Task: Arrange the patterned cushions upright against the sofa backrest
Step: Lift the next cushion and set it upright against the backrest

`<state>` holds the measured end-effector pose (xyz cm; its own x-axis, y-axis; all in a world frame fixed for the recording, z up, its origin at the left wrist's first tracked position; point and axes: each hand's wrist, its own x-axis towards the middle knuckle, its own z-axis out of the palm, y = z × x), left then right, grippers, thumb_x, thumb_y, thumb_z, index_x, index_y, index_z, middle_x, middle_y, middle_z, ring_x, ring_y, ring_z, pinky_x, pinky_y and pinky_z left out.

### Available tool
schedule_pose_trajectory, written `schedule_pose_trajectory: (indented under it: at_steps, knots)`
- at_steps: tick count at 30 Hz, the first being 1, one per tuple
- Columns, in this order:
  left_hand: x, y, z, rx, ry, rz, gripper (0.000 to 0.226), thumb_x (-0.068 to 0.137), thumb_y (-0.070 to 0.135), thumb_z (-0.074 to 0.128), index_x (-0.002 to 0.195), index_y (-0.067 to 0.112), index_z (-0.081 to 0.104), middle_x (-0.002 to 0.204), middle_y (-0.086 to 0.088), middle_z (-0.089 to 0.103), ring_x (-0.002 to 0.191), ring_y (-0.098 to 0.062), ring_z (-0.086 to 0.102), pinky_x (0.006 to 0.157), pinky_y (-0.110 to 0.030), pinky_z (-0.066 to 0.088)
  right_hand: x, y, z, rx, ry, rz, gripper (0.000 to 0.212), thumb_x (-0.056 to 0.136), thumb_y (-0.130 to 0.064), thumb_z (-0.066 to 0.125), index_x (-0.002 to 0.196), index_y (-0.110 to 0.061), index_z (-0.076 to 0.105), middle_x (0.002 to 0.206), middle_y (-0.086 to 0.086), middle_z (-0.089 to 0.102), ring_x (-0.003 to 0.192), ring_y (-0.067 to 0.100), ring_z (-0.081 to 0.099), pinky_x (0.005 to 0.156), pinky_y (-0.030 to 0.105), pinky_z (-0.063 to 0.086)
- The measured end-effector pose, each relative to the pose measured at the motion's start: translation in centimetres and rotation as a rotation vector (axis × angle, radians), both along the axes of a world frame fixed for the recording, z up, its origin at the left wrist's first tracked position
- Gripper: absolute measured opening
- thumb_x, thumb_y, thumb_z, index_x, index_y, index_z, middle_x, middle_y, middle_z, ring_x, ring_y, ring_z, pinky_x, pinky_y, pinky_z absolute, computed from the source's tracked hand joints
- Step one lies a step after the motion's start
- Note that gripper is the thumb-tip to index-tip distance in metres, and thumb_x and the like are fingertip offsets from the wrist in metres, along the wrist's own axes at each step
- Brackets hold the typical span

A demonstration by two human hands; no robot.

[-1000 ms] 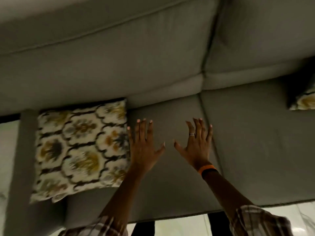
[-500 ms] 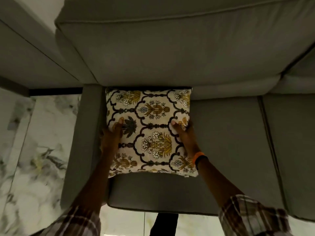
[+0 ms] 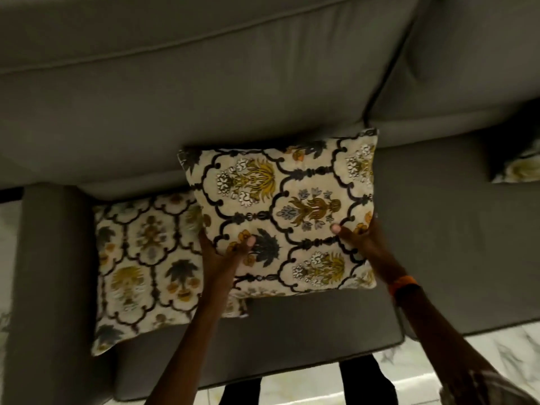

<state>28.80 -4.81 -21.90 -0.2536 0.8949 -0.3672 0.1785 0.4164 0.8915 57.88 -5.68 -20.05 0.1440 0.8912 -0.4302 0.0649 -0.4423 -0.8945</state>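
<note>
I hold a cream patterned cushion (image 3: 292, 211) with black scrollwork and mustard flowers above the grey seat, its far edge close to the sofa backrest (image 3: 204, 89). My left hand (image 3: 225, 252) grips its lower left edge, thumb on top. My right hand (image 3: 359, 238) grips its lower right edge and wears an orange wristband. A second patterned cushion (image 3: 143, 264) lies flat on the seat beside the left armrest, partly under the held one. A third patterned cushion (image 3: 517, 165) shows only a corner at the right edge.
The grey armrest (image 3: 49, 273) bounds the seat on the left. The seat cushion (image 3: 438, 229) stretches to the right of the held cushion. Marble floor (image 3: 482, 355) lies in front of the sofa, with my dark legs at the seat's front edge.
One second ago both hands hovered open over the seat. Half a second ago they gripped a cushion lying by the armrest. Now one cushion is lifted rightward and another shows beneath.
</note>
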Motion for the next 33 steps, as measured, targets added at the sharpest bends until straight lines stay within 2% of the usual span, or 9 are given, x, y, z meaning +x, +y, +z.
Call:
schedule_pose_trajectory:
  at_steps: [3,6,9,11,16,19,24,29,33]
  knots:
    - [9.5,2.3,-0.7,0.075,-0.007,-0.131,0.112,0.066,0.039,0.094,0.153,0.039,0.022,0.154,0.017,0.038,0.141,0.008,0.038,0.114,-0.017,0.037,9.5,1.4,-0.6,0.014,-0.043,-0.06,0.099,0.071,-0.033,0.095,0.154,-0.01,0.047,0.139,0.007,0.072,0.121,0.016,0.075,0.094,0.032,0.065]
    - [16.3,5.0,-2.7,0.067,-0.058,-0.15,0.09,0.074,0.0,0.087,0.137,0.038,0.035,0.132,0.024,0.049,0.114,0.033,0.044,0.109,-0.015,0.045,16.6,4.0,-1.9,0.063,-0.083,-0.028,0.104,0.074,-0.009,0.096,0.158,-0.011,0.035,0.144,0.007,0.067,0.124,0.009,0.072,0.096,0.023,0.062]
    - [20.1,7.2,-5.2,0.046,-0.053,-0.162,0.102,0.069,-0.001,0.089,0.152,0.021,0.035,0.15,0.002,0.052,0.135,0.0,0.051,0.11,-0.026,0.049,21.3,7.1,-3.6,0.129,-0.117,0.03,0.088,0.079,0.016,0.083,0.15,-0.015,0.041,0.138,-0.002,0.066,0.118,-0.005,0.071,0.091,0.014,0.059]
    - [21.3,8.1,-6.6,0.066,-0.024,-0.178,0.104,0.068,-0.003,0.089,0.154,0.017,0.033,0.152,-0.004,0.051,0.138,-0.011,0.052,0.109,-0.03,0.051,23.2,9.0,-4.6,0.148,-0.102,0.054,0.09,0.076,0.017,0.084,0.151,-0.008,0.043,0.142,0.007,0.066,0.124,0.002,0.07,0.096,0.021,0.062]
    - [22.2,9.1,-7.5,0.085,-0.011,-0.158,0.097,0.071,0.004,0.088,0.152,0.008,0.035,0.15,-0.006,0.053,0.135,-0.002,0.053,0.113,-0.04,0.048,23.8,10.3,-6.2,0.185,-0.079,0.078,0.084,0.073,0.019,0.085,0.147,0.003,0.047,0.137,0.009,0.066,0.119,-0.003,0.071,0.1,0.025,0.062]
    - [21.7,9.2,-8.4,0.119,0.015,-0.199,0.11,0.069,0.038,0.091,0.153,0.004,0.03,0.15,0.001,0.048,0.134,0.011,0.046,0.112,-0.019,0.044,23.9,9.9,-7.3,0.213,-0.088,0.023,0.089,0.073,0.013,0.088,0.15,0.004,0.044,0.146,0.016,0.065,0.132,0.021,0.068,0.105,0.036,0.061]
    - [21.3,9.9,-9.3,0.114,0.003,-0.242,0.1,0.067,-0.004,0.09,0.145,0.018,0.032,0.137,0.019,0.05,0.123,0.019,0.051,0.106,-0.008,0.043,23.4,9.9,-7.6,0.22,-0.118,0.03,0.089,0.075,0.009,0.089,0.152,-0.003,0.045,0.148,0.015,0.064,0.133,0.025,0.068,0.105,0.038,0.061]
    - [20.9,9.6,-6.5,0.148,-0.077,-0.246,0.111,0.064,0.031,0.091,0.153,0.013,0.028,0.151,-0.007,0.051,0.138,-0.014,0.052,0.116,-0.047,0.045,23.1,8.9,-6.7,0.184,-0.013,-0.043,0.086,0.074,0.004,0.089,0.15,-0.001,0.048,0.14,0.011,0.07,0.125,0.019,0.073,0.099,0.037,0.064]
    - [20.5,10.7,0.3,0.334,0.173,-0.281,0.108,0.062,0.066,0.088,0.149,0.04,0.03,0.152,-0.014,0.047,0.133,-0.035,0.055,0.107,-0.061,0.049,21.3,6.1,-7.4,0.127,0.176,-0.141,0.085,0.079,-0.008,0.086,0.154,-0.011,0.046,0.144,0.003,0.069,0.135,0.024,0.066,0.108,0.038,0.058]
